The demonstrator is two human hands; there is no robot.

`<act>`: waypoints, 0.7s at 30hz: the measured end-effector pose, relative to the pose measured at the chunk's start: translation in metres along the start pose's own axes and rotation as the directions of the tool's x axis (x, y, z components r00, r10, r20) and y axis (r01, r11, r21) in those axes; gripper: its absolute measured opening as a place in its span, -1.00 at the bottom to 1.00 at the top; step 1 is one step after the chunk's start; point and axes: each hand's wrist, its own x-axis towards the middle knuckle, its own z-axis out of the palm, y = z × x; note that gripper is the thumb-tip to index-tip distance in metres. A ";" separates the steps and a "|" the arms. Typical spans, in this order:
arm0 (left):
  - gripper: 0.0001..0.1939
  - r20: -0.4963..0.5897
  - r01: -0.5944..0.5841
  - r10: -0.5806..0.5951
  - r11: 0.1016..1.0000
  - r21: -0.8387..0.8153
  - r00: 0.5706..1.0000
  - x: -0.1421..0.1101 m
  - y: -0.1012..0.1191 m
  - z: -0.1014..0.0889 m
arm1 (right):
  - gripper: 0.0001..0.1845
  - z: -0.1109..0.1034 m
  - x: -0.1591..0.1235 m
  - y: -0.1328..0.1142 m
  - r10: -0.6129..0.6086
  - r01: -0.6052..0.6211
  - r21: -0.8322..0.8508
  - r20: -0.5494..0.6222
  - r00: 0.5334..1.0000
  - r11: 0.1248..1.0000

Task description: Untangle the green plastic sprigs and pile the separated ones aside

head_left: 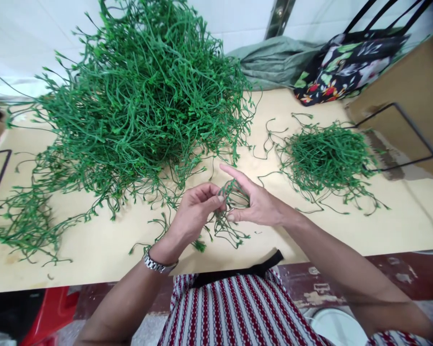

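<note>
Both my hands meet over the near middle of a pale wooden table (94, 250). My left hand (195, 211), with a metal watch at the wrist, pinches a small bundle of green plastic stems (231, 211). My right hand (256, 202) grips the same bundle from the other side, its forefinger stretched out. The bundle's loose ends hang down onto the table. A big heap of the same green stems (140, 96) rises just behind my hands, to the left. A smaller, flatter pile of stems (324, 158) lies to the right.
A flowered dark bag (346, 67) and a grey-green cloth (274, 60) lie at the back right against a white wall. A brown cardboard box (407, 105) stands at the far right. Something red (50, 312) sits on the floor at lower left.
</note>
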 end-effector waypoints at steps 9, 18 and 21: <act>-0.84 0.049 -0.007 0.002 0.994 0.110 0.999 -0.005 -0.003 -0.004 | -0.35 0.013 -0.003 0.000 0.054 -0.042 0.098 -0.121 0.991 0.994; -0.82 0.166 -0.001 -0.062 0.934 0.357 0.984 -0.004 0.001 -0.010 | -0.82 0.005 -0.006 -0.006 0.015 -0.017 -0.081 -0.031 0.999 0.997; -0.83 0.154 -0.028 -0.036 0.918 0.395 0.987 -0.006 0.000 -0.010 | -0.90 0.003 -0.005 -0.004 -0.030 0.027 -0.147 -0.015 0.999 0.989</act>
